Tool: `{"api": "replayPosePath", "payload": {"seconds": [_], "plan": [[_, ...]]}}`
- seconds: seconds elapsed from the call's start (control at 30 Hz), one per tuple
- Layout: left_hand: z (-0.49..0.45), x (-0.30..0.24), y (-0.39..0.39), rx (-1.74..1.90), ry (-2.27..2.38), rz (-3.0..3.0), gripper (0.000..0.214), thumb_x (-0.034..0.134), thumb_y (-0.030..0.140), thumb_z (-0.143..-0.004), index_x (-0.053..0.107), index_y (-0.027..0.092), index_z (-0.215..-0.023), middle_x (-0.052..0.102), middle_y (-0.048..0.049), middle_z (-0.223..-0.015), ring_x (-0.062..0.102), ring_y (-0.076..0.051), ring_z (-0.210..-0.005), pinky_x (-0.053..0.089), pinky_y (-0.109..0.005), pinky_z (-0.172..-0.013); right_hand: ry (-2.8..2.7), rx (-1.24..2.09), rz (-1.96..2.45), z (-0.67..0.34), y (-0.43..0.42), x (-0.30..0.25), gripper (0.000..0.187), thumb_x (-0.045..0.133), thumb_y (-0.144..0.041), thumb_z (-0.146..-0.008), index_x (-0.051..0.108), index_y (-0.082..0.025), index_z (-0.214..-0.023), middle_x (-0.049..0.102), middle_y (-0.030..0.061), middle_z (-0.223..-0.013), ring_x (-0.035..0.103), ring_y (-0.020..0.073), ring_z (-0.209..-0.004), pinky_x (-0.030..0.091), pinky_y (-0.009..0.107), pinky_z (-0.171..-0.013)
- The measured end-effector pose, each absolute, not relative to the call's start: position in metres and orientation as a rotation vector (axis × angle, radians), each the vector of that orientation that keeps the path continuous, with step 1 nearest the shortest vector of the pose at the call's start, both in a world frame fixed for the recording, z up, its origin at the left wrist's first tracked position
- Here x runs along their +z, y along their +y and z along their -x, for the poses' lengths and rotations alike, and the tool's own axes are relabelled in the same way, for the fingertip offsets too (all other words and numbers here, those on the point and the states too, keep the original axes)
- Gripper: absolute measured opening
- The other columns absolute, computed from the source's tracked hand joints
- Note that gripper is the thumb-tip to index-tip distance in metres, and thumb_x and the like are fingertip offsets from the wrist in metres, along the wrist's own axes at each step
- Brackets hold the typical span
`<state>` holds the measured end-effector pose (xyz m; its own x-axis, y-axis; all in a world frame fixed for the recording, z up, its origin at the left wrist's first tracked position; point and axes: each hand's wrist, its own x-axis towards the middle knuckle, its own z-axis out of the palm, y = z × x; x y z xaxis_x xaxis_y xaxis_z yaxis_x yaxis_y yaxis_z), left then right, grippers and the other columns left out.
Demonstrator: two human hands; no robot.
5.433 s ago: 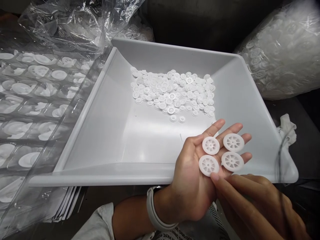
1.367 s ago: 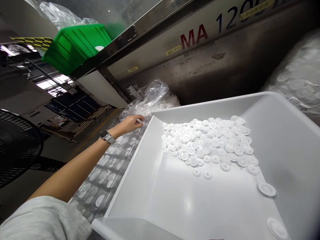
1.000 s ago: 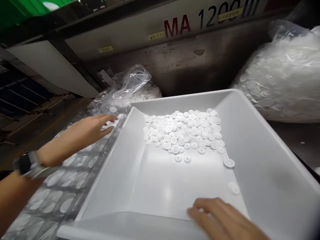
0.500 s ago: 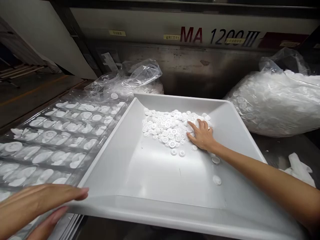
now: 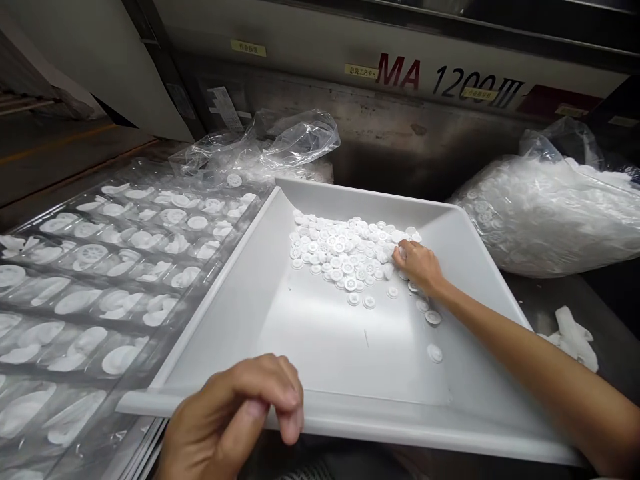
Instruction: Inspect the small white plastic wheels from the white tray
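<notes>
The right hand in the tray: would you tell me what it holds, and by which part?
The right hand shows no clear hold: its fingers press on the white plastic wheels; any grip cannot be told.

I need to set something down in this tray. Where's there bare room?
The widest bare patch on the tray lies between the white discs and the left hand, along the front rim. The left slope is also bare. It's crowded at back centre, around the right hand.

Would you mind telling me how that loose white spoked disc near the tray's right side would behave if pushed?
The disc looks like thin moulded plastic, so probably light and fairly stiff. Lying flat on the smooth tray, it would likely slide, not roll, unless tipped onto its round rim.
</notes>
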<state>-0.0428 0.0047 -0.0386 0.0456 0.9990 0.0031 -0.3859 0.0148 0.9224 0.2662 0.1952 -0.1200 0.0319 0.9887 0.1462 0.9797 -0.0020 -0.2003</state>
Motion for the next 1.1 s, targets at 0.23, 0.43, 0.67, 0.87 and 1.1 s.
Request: {"api": "replayPosePath", "payload": {"seconds": [0.23, 0.43, 0.67, 0.87, 1.1], "plan": [[-0.015, -0.009, 0.022, 1.167, 0.692, 0.095, 0.015, 0.053, 0.007, -0.080, 0.063, 0.018, -0.082, 0.058, 0.0017, -0.073, 0.057, -0.007, -0.064, 0.049, -0.021, -0.062, -1.859, 0.165, 1.757, -0.259, 0.193, -0.084, 0.026, 0.056, -0.039, -0.097, 0.061, -0.013, -0.095, 0.062, 0.0015, -0.087, 0.061, 0.0128, -0.075, 0.054, 0.030, -0.070], [-0.072, -0.017, 0.029, 0.955, 0.606, 0.247, 0.026, 0.046, 0.027, -0.089, 0.060, 0.021, -0.111, 0.062, -0.0081, -0.120, 0.059, -0.020, -0.111, 0.052, -0.036, -0.087, -1.902, 0.269, 1.304, -0.207, 0.109, -0.021, 0.037, 0.032, -0.037, -0.105, 0.053, -0.017, -0.082, 0.049, -0.0032, -0.062, 0.047, 0.0090, -0.050, 0.041, 0.022, -0.047], [-0.078, -0.024, 0.026, 0.967, 0.434, 0.261, 0.034, 0.036, 0.033, -0.094, 0.066, 0.017, -0.092, 0.069, -0.0051, -0.102, 0.065, -0.014, -0.100, 0.051, -0.019, -0.081, -2.360, 0.226, 0.918, -0.175, 0.039, -0.015, 0.014, 0.051, -0.019, -0.091, 0.063, -0.012, -0.094, 0.063, 0.0077, -0.085, 0.059, 0.0186, -0.077, 0.041, 0.040, -0.081], [-0.073, -0.025, 0.031, 0.990, 0.479, 0.242, 0.027, 0.047, 0.029, -0.091, 0.065, 0.020, -0.108, 0.070, -0.0035, -0.113, 0.069, -0.015, -0.098, 0.055, -0.027, -0.086, -2.381, 0.321, 1.137, -0.221, 0.050, -0.013, 0.039, 0.040, -0.041, -0.099, 0.044, -0.019, -0.132, 0.050, 0.0131, -0.131, 0.046, 0.0267, -0.124, 0.037, 0.046, -0.098], [-0.073, -0.018, 0.030, 0.999, 0.521, 0.187, 0.039, 0.051, 0.028, -0.090, 0.057, 0.021, -0.128, 0.065, -0.0071, -0.129, 0.063, -0.021, -0.117, 0.053, -0.037, -0.099, -2.628, 0.620, 1.452, -0.306, 0.044, -0.054, 0.006, 0.068, -0.023, -0.085, 0.062, -0.022, -0.087, 0.060, -0.0065, -0.070, 0.056, 0.0074, -0.053, 0.045, 0.017, -0.048]]}}
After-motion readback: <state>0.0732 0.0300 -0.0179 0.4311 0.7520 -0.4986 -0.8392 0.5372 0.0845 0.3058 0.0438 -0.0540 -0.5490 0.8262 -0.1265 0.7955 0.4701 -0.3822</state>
